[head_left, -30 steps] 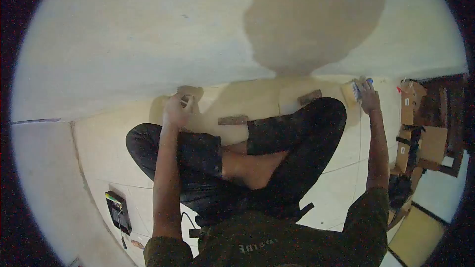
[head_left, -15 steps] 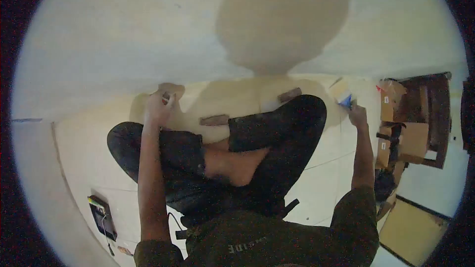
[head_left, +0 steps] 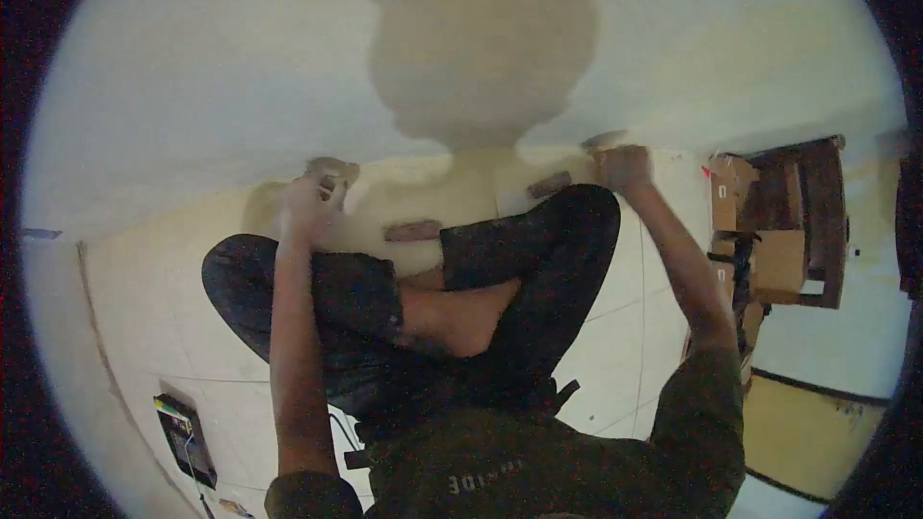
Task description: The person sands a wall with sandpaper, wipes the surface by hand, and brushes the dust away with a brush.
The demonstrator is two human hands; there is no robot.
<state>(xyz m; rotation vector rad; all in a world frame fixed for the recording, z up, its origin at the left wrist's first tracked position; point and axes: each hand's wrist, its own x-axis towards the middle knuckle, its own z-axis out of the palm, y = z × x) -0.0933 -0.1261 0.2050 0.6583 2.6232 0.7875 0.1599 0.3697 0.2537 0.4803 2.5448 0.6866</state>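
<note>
My left hand (head_left: 310,207) is at the foot of the wall, its fingers curled on a small brownish object (head_left: 338,171) that I cannot make out. Farther right, my right hand (head_left: 625,170) is closed against the wall base; the blue tool seen in it earlier is mostly hidden now, with a dark flat shape at the fingers. Between the hands, two rough brownish blocks lie on the floor, one (head_left: 411,231) by my shin and the other (head_left: 550,184) beside my knee.
The pale wall (head_left: 240,67) rises ahead, with my head's shadow on it. My crossed legs (head_left: 519,250) rest on the tiled floor. Cardboard boxes (head_left: 779,261) and a brown wooden frame (head_left: 825,221) stand at right. A black tray (head_left: 187,440) lies at lower left.
My right hand has moved left and up to the wall base, and the blue tool has turned out of sight. My left hand stays in nearly the same place. The view has shifted slightly.
</note>
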